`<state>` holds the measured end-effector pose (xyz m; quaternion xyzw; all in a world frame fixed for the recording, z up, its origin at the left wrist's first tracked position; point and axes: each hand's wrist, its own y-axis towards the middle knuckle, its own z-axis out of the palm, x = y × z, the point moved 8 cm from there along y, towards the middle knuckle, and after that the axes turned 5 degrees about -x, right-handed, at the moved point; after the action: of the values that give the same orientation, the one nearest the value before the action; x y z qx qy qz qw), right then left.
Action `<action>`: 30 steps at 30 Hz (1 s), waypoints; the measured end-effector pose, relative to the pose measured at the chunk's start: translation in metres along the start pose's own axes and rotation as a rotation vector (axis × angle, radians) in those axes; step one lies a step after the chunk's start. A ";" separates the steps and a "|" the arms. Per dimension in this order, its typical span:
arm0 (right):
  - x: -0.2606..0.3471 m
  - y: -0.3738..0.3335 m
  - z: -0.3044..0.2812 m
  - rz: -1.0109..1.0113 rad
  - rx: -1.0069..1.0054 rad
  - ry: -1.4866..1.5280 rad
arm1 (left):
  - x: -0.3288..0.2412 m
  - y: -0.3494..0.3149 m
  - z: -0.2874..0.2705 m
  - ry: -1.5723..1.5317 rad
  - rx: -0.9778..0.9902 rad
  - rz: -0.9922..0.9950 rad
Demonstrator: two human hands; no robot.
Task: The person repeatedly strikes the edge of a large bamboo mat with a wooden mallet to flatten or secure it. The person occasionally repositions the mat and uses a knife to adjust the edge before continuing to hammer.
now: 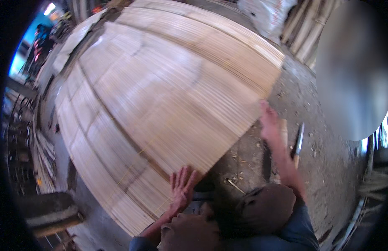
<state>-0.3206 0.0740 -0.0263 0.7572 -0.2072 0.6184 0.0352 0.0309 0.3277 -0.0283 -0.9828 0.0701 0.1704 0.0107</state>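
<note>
A wide sheet of narrow pale slats, possibly bamboo, lies in front of me, with thin yellowish cords crossing it in places. My left hand rests on its near edge, fingers outstretched and apart. At the right-hand corner of the slatted sheet is my right hand, touching or very close to the edge. Motion blurs its fingers, so their grip is unclear. Beside my right forearm a knife with a light handle lies on the floor, next to a short pale wooden piece.
Chips and slivers litter the grey floor at right. Bundled poles and a whitish sack stand at the far right. A dark bench is at lower left, with loose strips beyond it. My knees are close to the sheet.
</note>
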 end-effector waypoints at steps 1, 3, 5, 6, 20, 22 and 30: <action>0.018 -0.032 0.007 0.015 -0.050 0.023 | -0.006 0.005 -0.004 -0.035 0.002 0.014; 0.000 -0.075 0.018 -0.322 -0.023 -0.076 | -0.015 0.015 -0.008 -0.090 0.010 0.041; -0.014 -0.097 0.032 -0.422 -0.003 -0.159 | -0.014 0.018 0.001 -0.068 0.052 0.065; -0.025 -0.106 0.042 -0.390 0.020 -0.158 | -0.006 0.013 0.000 -0.038 0.075 0.050; -0.098 -0.037 0.027 0.593 -0.083 0.378 | -0.001 0.008 0.010 -0.104 0.072 0.026; -0.096 -0.030 0.029 0.620 -0.032 0.336 | 0.000 0.009 0.009 -0.101 0.075 0.022; -0.007 0.020 0.022 0.542 0.081 0.354 | 0.005 0.008 0.014 -0.105 0.042 0.025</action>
<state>-0.3087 0.0512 -0.0420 0.5559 -0.3672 0.7351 -0.1254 0.0294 0.3194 -0.0434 -0.9711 0.0855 0.2205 0.0327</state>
